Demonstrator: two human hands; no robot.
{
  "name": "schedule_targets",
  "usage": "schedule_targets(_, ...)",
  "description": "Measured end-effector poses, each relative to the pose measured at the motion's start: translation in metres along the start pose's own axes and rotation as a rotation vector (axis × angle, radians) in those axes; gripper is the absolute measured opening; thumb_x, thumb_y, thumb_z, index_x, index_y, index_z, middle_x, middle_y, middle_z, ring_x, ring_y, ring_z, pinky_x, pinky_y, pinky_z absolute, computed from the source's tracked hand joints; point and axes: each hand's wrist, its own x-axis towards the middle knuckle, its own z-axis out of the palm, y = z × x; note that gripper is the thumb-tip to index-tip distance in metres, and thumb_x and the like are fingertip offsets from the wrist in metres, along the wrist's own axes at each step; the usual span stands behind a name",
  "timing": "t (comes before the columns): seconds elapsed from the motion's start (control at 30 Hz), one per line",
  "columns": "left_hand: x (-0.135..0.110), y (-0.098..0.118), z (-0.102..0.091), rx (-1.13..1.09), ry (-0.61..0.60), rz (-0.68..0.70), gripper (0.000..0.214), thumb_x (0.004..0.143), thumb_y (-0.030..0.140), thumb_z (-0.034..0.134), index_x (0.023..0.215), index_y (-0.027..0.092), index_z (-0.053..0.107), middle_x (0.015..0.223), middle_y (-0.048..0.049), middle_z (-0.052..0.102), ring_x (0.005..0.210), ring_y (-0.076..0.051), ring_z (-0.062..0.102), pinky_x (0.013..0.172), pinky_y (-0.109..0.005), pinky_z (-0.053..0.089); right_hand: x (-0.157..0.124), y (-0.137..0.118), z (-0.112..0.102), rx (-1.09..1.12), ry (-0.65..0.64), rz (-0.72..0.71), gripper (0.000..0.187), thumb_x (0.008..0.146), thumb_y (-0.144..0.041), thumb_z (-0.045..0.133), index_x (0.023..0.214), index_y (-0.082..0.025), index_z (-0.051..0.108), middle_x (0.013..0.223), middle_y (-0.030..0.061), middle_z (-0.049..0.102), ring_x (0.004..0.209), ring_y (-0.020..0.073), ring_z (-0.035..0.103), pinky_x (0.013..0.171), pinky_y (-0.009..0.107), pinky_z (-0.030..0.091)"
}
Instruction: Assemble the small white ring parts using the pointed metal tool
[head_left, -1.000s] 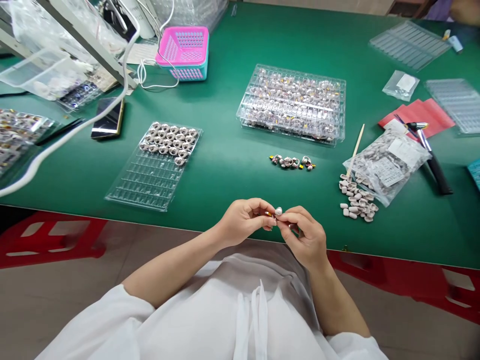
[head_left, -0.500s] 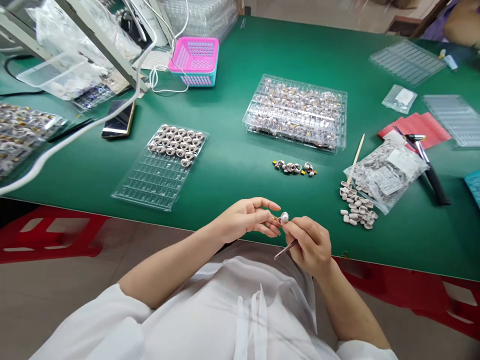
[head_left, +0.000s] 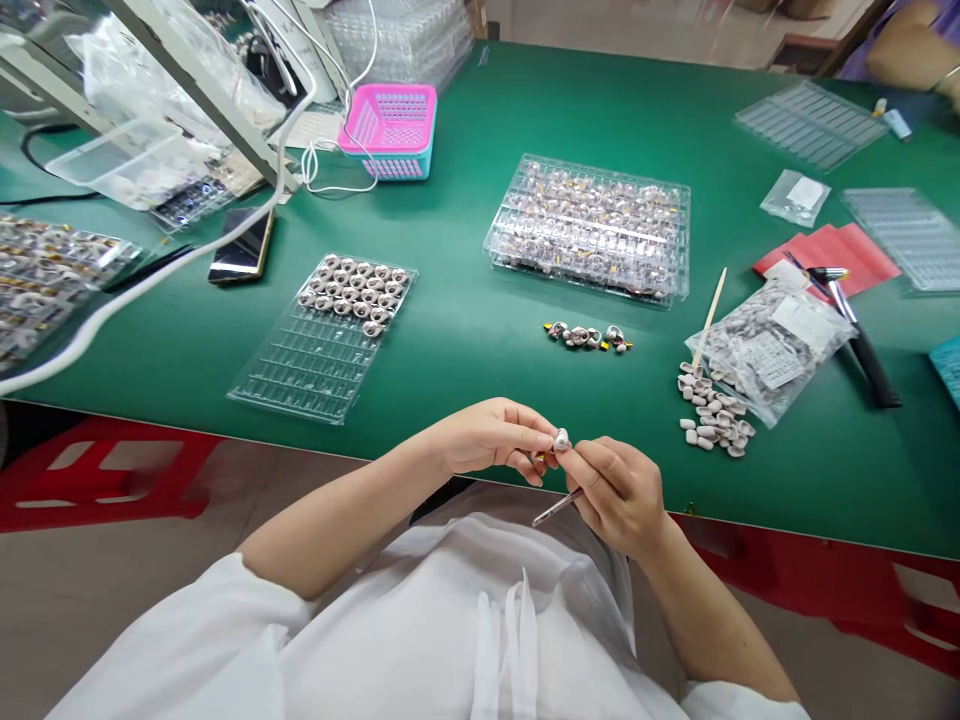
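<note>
In front of my body, above the table's near edge, my left hand (head_left: pixel 499 437) pinches a small silvery rounded piece (head_left: pixel 561 439) with a yellow tab. My right hand (head_left: pixel 615 490) meets it from the other side, its thumb and forefinger closed at the piece. A slim metal tool (head_left: pixel 556 508), perhaps tweezers, is also held in that hand and sticks out below the fingers, pointing left. Just beyond lies a short row of similar small parts (head_left: pixel 581 336) with yellow tabs. Grey-white caps (head_left: pixel 716 415) are heaped to the right of my hands.
A clear tray (head_left: pixel 292 365) partly filled with grey shells lies left. Stacked filled trays (head_left: pixel 589 230) sit farther back. At right are a plastic bag (head_left: pixel 776 335), a black-handled hammer (head_left: pixel 870 365) and a wooden stick (head_left: pixel 711 315). A pink basket (head_left: pixel 394 130) stands behind; a white cable (head_left: pixel 150 270) crosses at left.
The left thumb and fingers have closed in on the silvery piece, which has turned and shifted slightly left. The slim tool has moved slightly left and down with my right hand.
</note>
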Motion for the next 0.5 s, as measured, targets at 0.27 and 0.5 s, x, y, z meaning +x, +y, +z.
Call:
schedule_targets(0.27, -0.003, -0.001, 0.010, 0.039, 0.126, 0.049, 0.022, 0.072, 0.029, 0.085, 0.083, 0.011, 0.078, 0.069, -0.0055, 0.073, 0.058, -0.011, 0.067, 0.059, -0.022, 0.059, -0.003, 0.001, -0.001, 0.030, -0.070, 0.009, 0.047, 0.091, -0.007, 0.056, 0.137, -0.018, 0.054, 0.092, 0.0074, 0.073, 0.066, 0.0166, 0.062, 0.063, 0.032, 0.051)
schedule_targets(0.5, -0.001, -0.004, 0.016, 0.150, 0.212, 0.088, 0.023, 0.071, 0.030, 0.085, 0.081, 0.011, 0.078, 0.070, -0.0052, 0.075, 0.056, -0.011, 0.066, 0.059, -0.022, 0.059, -0.001, 0.008, -0.006, 0.034, -0.128, -0.038, 0.042, 0.093, -0.010, 0.053, 0.133, -0.021, 0.057, 0.091, 0.0065, 0.073, 0.067, 0.0164, 0.063, 0.062, 0.031, 0.051)
